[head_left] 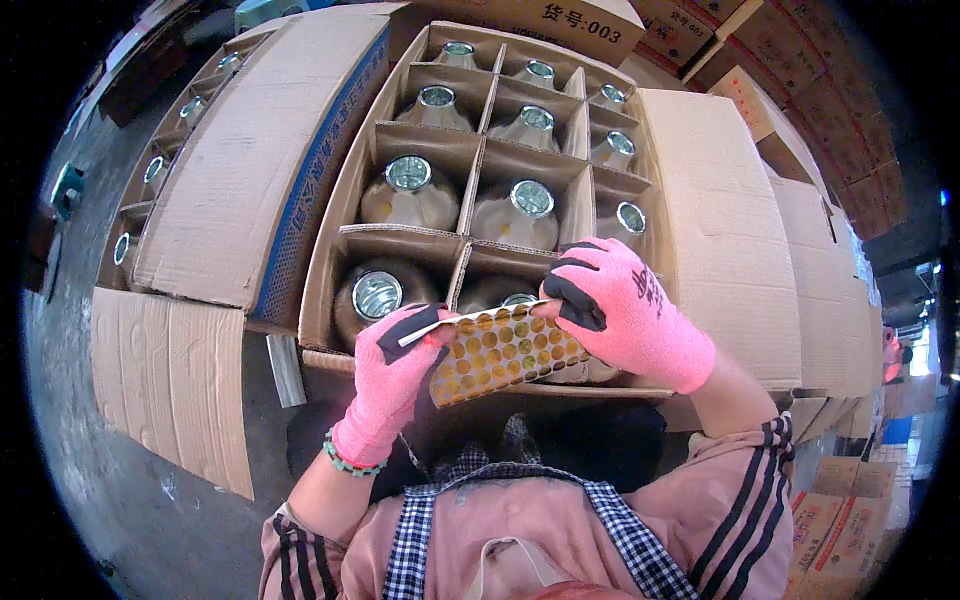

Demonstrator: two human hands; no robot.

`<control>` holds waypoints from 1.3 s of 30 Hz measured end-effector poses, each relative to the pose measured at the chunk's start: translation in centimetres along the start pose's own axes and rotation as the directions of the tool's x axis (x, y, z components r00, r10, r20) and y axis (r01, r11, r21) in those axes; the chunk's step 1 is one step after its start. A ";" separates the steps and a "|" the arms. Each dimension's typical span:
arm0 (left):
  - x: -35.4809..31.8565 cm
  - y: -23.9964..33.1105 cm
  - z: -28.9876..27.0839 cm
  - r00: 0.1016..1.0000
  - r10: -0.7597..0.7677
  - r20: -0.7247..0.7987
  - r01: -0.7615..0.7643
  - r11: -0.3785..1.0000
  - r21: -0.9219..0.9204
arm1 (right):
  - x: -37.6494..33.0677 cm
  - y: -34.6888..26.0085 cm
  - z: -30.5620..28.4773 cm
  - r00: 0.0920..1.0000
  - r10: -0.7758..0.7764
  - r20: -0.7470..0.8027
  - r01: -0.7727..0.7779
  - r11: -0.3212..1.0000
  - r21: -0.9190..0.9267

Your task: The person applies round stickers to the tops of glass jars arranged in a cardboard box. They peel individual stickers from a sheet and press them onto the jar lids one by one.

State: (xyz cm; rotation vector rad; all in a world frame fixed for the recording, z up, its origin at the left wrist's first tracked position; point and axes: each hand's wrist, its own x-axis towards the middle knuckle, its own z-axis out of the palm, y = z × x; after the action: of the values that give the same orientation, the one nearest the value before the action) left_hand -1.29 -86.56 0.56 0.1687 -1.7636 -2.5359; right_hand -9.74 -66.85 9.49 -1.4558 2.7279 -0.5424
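Note:
A sheet of round gold stickers (508, 352) is stretched between my hands above the near edge of an open carton (343, 222). My left hand (378, 385), in a pink glove with dark fingertips, pinches the sheet's left end, where its white edge curls up. My right hand (635, 315), gloved the same way, grips the upper right part with thumb and fingers. Beneath and beyond the sheet, silvery glass flask liners (409, 200) stand upright, one to each cardboard cell, open mouths up. The sheet and my hands partly hide the nearest row.
To the left stands another carton (225, 160) of liners, its flap folded over. Open flaps (715, 240) spread out on the right of the middle carton. Closed boxes (560, 25) are stacked behind it, and more cartons (845, 520) sit at the lower right.

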 end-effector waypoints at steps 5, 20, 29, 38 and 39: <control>0.1 0.2 -0.2 0.998 -0.065 -0.021 0.064 0.997 -0.034 | -0.1 -0.2 0.0 0.990 -0.085 -0.115 0.081 0.996 -0.041; 0.3 0.1 -0.4 0.993 -0.115 -0.030 0.112 0.989 -0.092 | -0.4 0.6 0.5 0.947 -0.294 -0.128 0.280 0.953 -0.116; 0.3 0.8 0.1 0.987 -0.146 -0.069 0.144 0.989 -0.028 | 8.1 11.3 -1.3 0.918 0.320 -0.235 -0.158 0.837 0.524; 0.8 0.3 -0.3 0.997 -0.067 0.025 0.067 0.998 0.001 | 16.8 20.6 6.4 0.862 0.499 0.087 -0.407 0.785 -0.467; 0.9 0.3 -0.3 0.997 -0.069 0.035 0.070 0.997 -0.019 | 17.0 20.8 6.8 0.851 0.513 0.112 -0.381 0.751 -0.539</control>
State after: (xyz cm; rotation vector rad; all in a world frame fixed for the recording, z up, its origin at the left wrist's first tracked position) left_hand -2.12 -87.05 0.66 0.1905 -1.7734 -2.6190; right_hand -35.06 -72.01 -0.46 -0.7464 2.9574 0.3782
